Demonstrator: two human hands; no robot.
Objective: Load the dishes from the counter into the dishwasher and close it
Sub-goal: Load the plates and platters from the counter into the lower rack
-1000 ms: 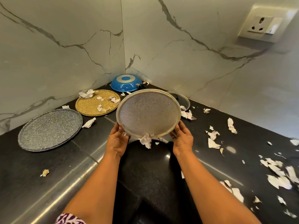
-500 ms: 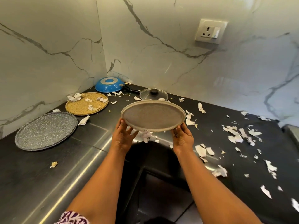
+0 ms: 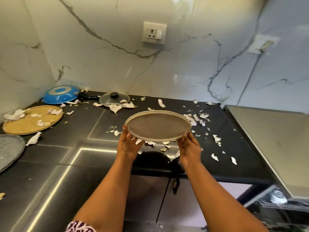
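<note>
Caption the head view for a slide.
Left hand and right hand hold a plate above a counter littered with scraps.

Grey plate point(image 3: 158, 125) held up over the black counter point(image 3: 83, 164), other dishes lying past the fingers.
Round and speckled with a pale rim, it tilts face up, its near edge gripped by the fingers of the left hand point(image 3: 128, 146) and right hand point(image 3: 189, 148). Far left of the fingers lie a yellow plate point(image 3: 33, 119) littered with white scraps point(image 3: 15, 114) and a dark speckled plate point(image 3: 10, 149). Beyond them rest an upturned blue pan point(image 3: 59, 94) and a glass lid point(image 3: 114, 98).

both hands hold grey plate point(image 3: 158, 125) above counter point(image 3: 80, 158); scraps strewn point(image 3: 217, 139)
</note>
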